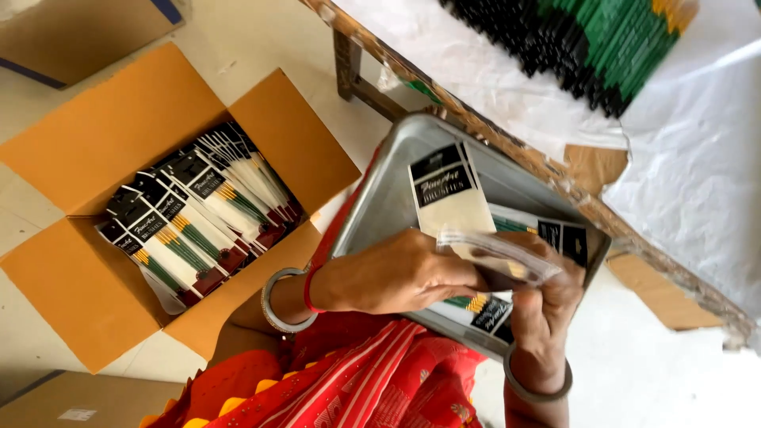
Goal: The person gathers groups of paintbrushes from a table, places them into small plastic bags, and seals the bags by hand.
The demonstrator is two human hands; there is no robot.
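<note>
My left hand (pixel 396 277), with a metal bangle and a red thread at the wrist, and my right hand (pixel 547 313) meet over a grey metal tray (pixel 380 198) on my lap. Together they grip a clear plastic sleeve (pixel 495 257). A white card with a black label (pixel 448 190) stands out of the sleeve toward the tray's far side. Beneath my hands, more brush packs lie in the tray: one with a black label (pixel 563 238) and one with green-handled brushes (pixel 485 309).
An open cardboard box (pixel 87 293) on the floor at left holds several overlapping brush packs (pixel 190 226). A wooden table edge (pixel 476 127) runs diagonally behind the tray, with white paper and a stack of black and green brushes (pixel 594 47) on it.
</note>
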